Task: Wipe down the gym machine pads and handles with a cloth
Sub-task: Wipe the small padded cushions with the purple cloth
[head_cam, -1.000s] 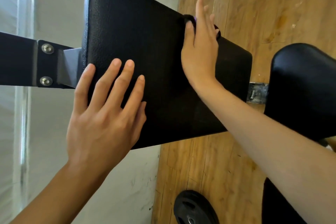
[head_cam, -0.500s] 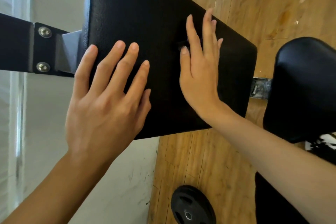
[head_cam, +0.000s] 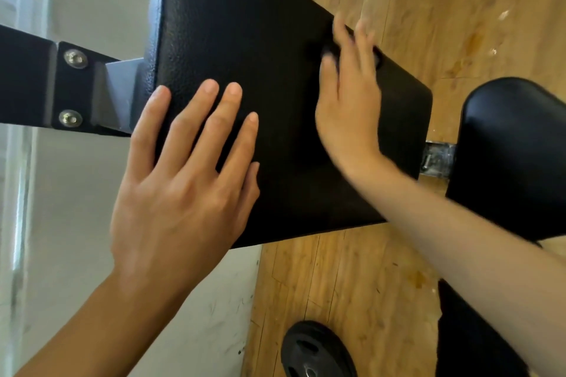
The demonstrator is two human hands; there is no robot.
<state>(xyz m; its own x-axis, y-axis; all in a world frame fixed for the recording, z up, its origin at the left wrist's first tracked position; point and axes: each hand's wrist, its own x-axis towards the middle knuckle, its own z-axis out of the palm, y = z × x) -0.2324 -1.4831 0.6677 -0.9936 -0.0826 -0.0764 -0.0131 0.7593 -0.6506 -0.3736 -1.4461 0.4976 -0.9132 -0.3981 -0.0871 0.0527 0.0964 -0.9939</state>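
Black pebbled vinyl lies under both hands, the skin of the gym machine's large pad (head_cam: 245,27), which slants across the middle of the view. Nearest the camera, the left hand (head_cam: 183,171) lies flat on the pad's lower left part, its fingers straight and a little spread, the thumb along the pad's left edge; it holds nothing. Farther up the pad, near its right edge, the right hand (head_cam: 349,101) presses a dark cloth (head_cam: 329,50) against the vinyl. Its fingers are stretched out rather than curled, but the hand is blurred, so the exact lie of the thumb cannot be told. Only small bits of the cloth show, at the thumb and past the outer fingers, and it is hard to tell from the pad.

Left of the pad, a dark metal arm (head_cam: 24,82) with a two-bolt bracket (head_cam: 73,89) meets its edge. Right of the pad, a second black pad (head_cam: 514,147) stands apart from it, with a metal joint (head_cam: 438,159) between them. Below the pad, far down, a black weight plate (head_cam: 315,349) lies on the wooden floor (head_cam: 352,285), beside a white wall (head_cam: 76,223)
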